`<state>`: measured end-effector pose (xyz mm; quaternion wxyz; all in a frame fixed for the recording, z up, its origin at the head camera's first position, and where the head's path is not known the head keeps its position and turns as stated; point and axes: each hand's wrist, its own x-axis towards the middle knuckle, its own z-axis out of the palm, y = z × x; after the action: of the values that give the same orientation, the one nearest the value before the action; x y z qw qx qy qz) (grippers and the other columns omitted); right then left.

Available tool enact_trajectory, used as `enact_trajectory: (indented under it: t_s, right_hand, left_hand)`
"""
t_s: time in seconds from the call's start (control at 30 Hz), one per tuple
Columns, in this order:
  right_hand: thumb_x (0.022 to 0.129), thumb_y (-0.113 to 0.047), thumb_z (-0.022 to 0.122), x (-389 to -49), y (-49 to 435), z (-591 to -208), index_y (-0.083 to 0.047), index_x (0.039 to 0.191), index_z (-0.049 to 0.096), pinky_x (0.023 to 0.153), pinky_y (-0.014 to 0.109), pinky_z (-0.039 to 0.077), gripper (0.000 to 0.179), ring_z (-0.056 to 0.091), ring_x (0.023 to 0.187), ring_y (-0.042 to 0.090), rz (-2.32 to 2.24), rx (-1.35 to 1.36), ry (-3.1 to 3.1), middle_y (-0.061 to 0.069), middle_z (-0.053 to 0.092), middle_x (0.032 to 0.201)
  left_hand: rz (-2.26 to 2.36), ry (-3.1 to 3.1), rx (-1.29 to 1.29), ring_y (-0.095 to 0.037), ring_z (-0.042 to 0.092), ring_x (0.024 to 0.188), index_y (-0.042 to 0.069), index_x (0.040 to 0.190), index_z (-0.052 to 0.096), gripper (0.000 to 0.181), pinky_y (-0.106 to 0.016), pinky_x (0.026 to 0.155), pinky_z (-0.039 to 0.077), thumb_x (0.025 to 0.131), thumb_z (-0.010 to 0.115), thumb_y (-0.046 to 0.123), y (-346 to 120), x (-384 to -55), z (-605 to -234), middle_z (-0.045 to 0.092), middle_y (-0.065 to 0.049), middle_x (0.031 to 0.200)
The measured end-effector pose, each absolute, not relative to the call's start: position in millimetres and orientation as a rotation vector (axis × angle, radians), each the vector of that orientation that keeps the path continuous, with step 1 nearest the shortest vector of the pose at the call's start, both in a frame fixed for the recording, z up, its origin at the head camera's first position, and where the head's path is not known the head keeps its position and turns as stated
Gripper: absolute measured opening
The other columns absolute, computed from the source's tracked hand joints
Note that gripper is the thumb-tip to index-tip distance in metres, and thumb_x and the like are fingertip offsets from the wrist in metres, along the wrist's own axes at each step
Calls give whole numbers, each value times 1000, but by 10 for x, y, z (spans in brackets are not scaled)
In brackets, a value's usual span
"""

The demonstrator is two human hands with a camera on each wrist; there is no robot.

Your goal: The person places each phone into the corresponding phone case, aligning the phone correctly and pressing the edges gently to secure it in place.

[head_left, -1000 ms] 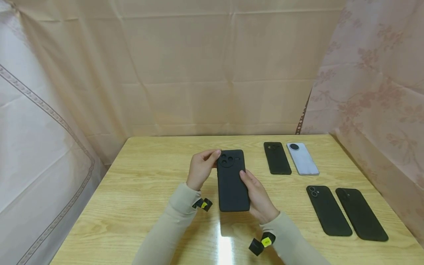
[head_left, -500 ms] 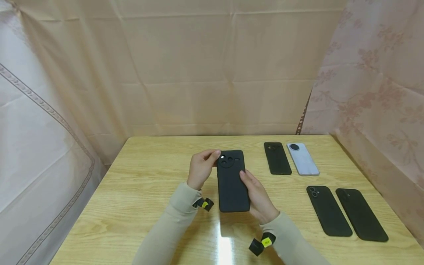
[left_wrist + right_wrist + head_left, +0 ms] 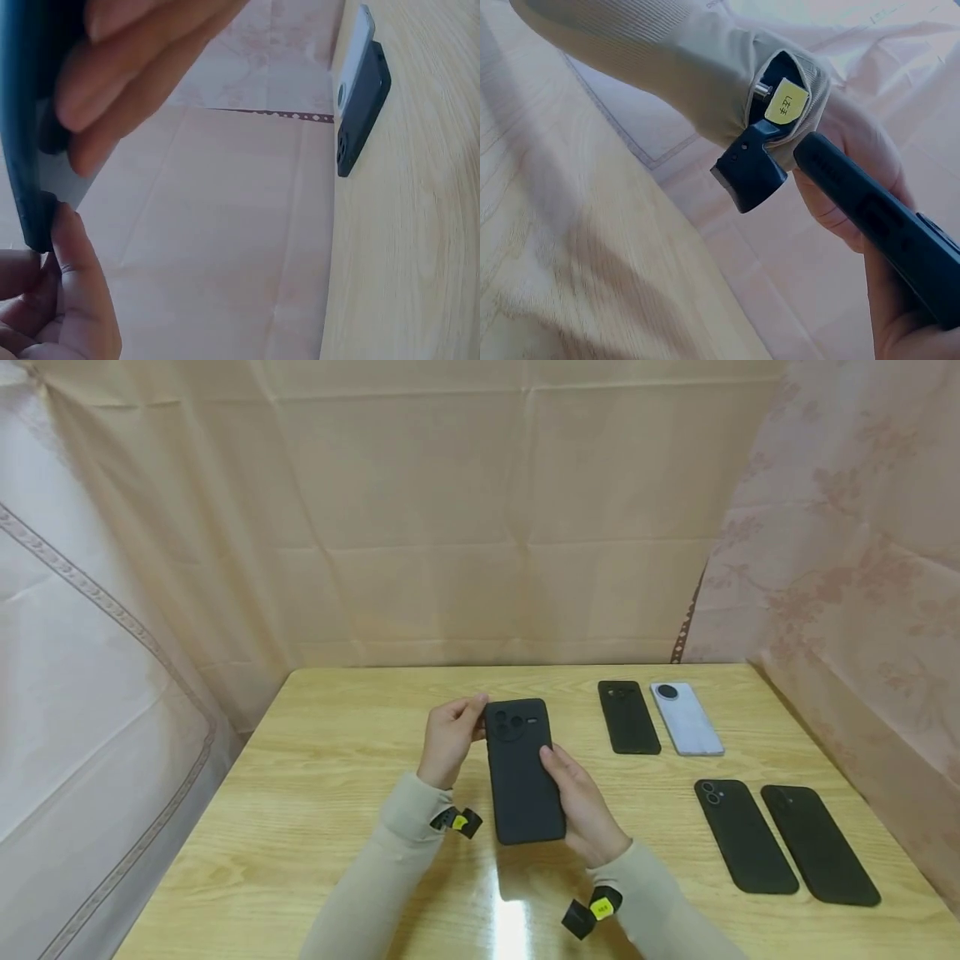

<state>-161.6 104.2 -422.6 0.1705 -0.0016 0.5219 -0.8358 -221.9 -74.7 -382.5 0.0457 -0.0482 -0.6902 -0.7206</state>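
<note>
A phone in a black case (image 3: pixel 517 785) is held above the table, its back with round camera openings facing up in the head view. My right hand (image 3: pixel 588 810) grips its right side, the thumb lying along the edge of the back. At the upper left corner, my left hand (image 3: pixel 450 739) pinches the case (image 3: pixel 30 217) between thumb and fingers. The left wrist view shows a pale grey strip of flat surface on the inner side of the dark case, partly hidden by right-hand fingers (image 3: pixel 112 82). A row of small openings marks the case's lower end (image 3: pixel 829 165) in the right wrist view.
On the wooden table (image 3: pixel 337 827), a black phone case (image 3: pixel 633 722) lies beside a pale blue phone (image 3: pixel 688 722) at the back right. Nearer, two black phones (image 3: pixel 742 839) (image 3: pixel 817 847) lie side by side. Beige cloth (image 3: pixel 405 527) hangs behind the table.
My left hand has shifted slightly left with the top of the cased phone, which now leans a little left. A bright glint in one camera opening half a second ago is gone.
</note>
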Motion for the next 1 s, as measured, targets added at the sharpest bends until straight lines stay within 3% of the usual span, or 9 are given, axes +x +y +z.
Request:
enact_trajectory:
  t_s: [0.27,1.0]
  right_hand:
    - [103,-41,45,-1615,1036,-4213,-17,151,34,91,29,55,54,62,114,9,-2406,-7,1448,-6,62,124]
    - [104,-39,45,-1604,1031,-4198,-16,150,34,88,28,57,53,65,109,9,-2443,-12,1420,-6,64,118]
  left_hand:
    - [-2266,-2138,-128,-10,67,72,-1,105,73,33,-30,76,60,93,68,29,-755,-2224,-3838,71,1,86]
    - [-2337,-2148,12,-9,65,69,-3,104,73,32,-28,76,58,95,66,28,-712,-2278,-3807,69,5,78]
